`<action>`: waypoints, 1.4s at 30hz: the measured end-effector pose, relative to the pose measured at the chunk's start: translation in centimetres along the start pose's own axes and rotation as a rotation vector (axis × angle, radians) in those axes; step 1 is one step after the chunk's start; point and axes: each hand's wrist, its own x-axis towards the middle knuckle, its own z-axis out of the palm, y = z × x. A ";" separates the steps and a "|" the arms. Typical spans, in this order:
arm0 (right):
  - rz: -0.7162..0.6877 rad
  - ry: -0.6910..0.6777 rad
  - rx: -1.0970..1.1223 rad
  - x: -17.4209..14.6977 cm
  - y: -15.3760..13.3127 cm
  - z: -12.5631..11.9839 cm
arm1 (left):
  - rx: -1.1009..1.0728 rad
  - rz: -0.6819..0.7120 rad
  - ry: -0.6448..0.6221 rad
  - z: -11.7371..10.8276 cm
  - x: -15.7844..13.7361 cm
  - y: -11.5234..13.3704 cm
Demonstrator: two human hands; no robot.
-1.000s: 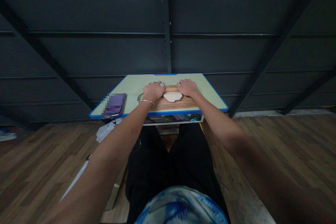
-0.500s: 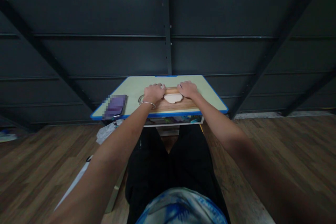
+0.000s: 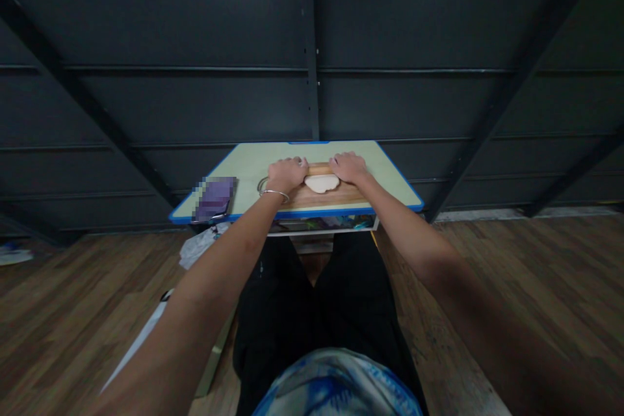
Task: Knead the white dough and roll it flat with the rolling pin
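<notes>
Dough [image 3: 322,184] lies on the board [image 3: 312,197], body side of the rolling pin [image 3: 320,169], axis left-right, about midway between left hand [image 3: 287,173] and right hand [image 3: 348,166], each grip curled closed over the pin.

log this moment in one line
left grip: on rolling pin | right grip: on pin | dough-like sheet: on wooden board, near side of pin | board: on table

Dough [image 3: 322,184] off-wht; board [image 3: 316,199] lt brn; tabletop [image 3: 256,157] pale grn.
</notes>
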 end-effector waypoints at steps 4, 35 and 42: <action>0.008 0.002 0.001 0.1 0.0 0.1 | 0.007 -0.009 -0.001 0.0 0.0 0.1; -0.016 0.013 -0.017 -0.1 0.0 0.1 | 0.005 -0.026 0.002 -0.6 -0.7 0.3; -0.008 0.007 -0.025 0.1 0.0 0.3 | 0.039 0.013 0.004 -0.4 -0.9 0.3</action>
